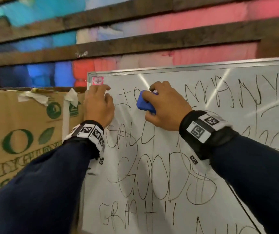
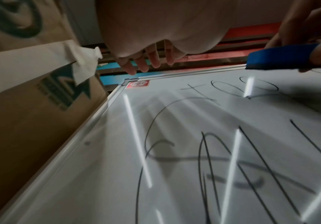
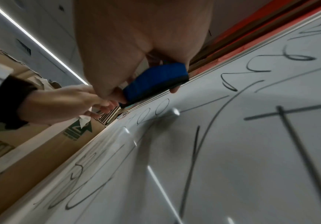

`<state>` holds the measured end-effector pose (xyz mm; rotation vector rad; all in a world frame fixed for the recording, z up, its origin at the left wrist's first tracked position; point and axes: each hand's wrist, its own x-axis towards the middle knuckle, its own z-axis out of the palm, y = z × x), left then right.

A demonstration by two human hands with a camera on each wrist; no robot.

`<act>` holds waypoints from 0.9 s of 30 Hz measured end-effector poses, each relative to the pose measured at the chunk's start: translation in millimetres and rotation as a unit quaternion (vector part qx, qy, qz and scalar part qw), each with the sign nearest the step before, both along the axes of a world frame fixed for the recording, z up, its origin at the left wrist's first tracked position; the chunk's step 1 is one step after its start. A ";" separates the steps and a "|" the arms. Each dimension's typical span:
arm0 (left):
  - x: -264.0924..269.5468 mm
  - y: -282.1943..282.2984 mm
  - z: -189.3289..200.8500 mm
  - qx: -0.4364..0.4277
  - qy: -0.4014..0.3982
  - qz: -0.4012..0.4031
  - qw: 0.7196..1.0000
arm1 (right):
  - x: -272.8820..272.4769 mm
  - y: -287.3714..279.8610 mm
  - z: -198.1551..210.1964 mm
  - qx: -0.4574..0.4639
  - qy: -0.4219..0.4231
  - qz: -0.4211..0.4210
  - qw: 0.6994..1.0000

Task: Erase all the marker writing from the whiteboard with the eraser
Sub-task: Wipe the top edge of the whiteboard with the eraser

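A whiteboard in a silver frame leans upright, covered in black marker writing from top to bottom. My right hand grips a blue eraser with a dark felt face, held at the top row of writing near the letters "TOO". The felt lies close against the board; contact is hard to judge. My left hand is at the board's top left corner, its fingers loose and holding nothing, just off the surface. The eraser shows at the upper right of the left wrist view.
A red sticker marks the board's top left corner. Taped cardboard boxes with green print stand right against the board's left edge. Dark wooden slats over coloured panels run behind and above.
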<state>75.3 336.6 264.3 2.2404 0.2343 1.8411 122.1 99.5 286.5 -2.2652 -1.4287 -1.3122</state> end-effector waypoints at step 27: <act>20.8 5.2 92.4 0.123 0.324 0.070 0.935 | -1.0 66.7 28.4 -0.066 0.034 -0.058 0.996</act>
